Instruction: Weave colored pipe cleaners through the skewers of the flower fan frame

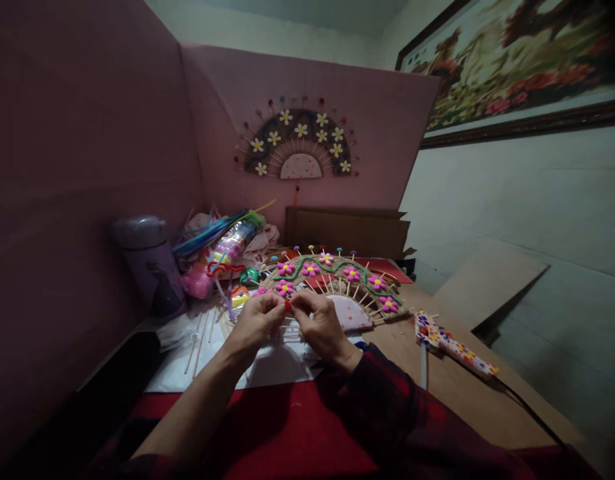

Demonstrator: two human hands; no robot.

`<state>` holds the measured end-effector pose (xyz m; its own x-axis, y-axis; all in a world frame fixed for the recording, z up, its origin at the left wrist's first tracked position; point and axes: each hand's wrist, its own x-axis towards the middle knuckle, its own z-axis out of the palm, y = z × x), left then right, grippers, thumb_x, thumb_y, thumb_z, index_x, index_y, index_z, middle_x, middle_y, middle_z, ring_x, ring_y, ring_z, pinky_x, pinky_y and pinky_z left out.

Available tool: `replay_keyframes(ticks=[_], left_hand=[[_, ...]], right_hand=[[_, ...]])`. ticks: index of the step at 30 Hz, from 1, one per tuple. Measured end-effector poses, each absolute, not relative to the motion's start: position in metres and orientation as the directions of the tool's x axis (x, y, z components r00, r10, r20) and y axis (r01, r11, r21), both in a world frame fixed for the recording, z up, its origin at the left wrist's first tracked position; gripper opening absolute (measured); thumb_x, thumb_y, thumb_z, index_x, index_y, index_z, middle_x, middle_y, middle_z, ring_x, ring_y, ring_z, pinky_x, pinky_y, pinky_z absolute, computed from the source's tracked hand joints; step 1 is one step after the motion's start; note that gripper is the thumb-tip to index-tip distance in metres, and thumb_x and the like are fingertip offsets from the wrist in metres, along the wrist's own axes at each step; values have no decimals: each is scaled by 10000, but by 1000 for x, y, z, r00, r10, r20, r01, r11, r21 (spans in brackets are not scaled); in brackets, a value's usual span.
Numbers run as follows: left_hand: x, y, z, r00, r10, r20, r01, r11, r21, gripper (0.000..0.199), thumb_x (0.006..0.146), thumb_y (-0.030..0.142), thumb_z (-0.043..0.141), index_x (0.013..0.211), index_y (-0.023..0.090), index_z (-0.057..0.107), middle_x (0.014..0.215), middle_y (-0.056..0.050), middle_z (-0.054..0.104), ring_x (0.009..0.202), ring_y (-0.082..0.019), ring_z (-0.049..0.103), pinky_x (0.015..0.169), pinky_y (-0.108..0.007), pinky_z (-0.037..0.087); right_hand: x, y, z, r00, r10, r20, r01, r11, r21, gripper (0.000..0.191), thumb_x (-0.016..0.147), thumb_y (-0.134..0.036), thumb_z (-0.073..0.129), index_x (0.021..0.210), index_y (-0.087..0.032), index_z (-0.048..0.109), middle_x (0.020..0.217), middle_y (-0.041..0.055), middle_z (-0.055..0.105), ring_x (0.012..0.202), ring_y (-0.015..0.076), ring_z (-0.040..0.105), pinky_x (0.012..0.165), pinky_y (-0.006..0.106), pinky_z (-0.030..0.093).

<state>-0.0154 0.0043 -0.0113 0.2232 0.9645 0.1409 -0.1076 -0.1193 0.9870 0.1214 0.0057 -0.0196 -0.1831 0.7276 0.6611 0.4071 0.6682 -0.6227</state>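
The left hand (262, 316) and right hand (320, 325) pinch a tiny red piece (287, 305) between them, over the worktop (470, 397), in from its near edge, fronting the flowered fan (331, 273). Shaping seems underway; next calls, I'd say, for light, even pressure.

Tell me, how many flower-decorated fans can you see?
2. The white-flowered fan is up on the pink board; the pink-flowered fan is on the table, just beyond the left hand and right hand, which partly cover it. No other shows.
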Motion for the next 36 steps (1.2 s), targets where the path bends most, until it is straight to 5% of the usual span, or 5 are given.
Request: replay_keyframes(ticks=[10,18,21,27,36], left_hand=[[-11,3,-22,-115,938,326,160,-306,938,193,713,303,566,591,181,480,501,40,463,436,-99,418,441,-216,306],[-9,-6,-16,4,845,535,784,-335,523,141,671,69,475,617,200,480,637,-33,524,650,-181,490,586,-267,307],[-15,-3,-14,72,882,466,740,-360,568,144,631,59,496,576,193,495,588,-16,517,604,-162,474,550,-251,293],[-23,2,-8,194,963,189,216,-230,949,189,644,294,603,560,169,489,455,30,476,389,-93,420,404,-208,301],[-17,2,-11,232,964,130,-9,-131,991,330,583,398,686,531,146,480,375,49,454,282,-55,395,301,-161,272]], right_hand=[[117,2,-27,-391,557,733,540,784,-308,158,802,-102,416,691,-181,496,686,30,514,670,155,463,614,257,344],[120,1,-28,-496,532,687,698,714,-49,151,706,-52,421,755,-152,522,716,75,528,696,198,459,607,297,338],[123,4,-26,-430,567,702,677,717,-164,128,723,-65,446,719,-163,527,704,58,543,678,178,470,604,284,346],[127,9,-16,-321,801,505,214,581,-785,114,779,-216,545,672,-177,541,581,-29,517,529,102,461,521,223,370],[123,15,-18,-290,873,392,-40,398,-917,166,720,-287,599,641,-165,519,553,-41,500,458,78,439,432,200,361]])
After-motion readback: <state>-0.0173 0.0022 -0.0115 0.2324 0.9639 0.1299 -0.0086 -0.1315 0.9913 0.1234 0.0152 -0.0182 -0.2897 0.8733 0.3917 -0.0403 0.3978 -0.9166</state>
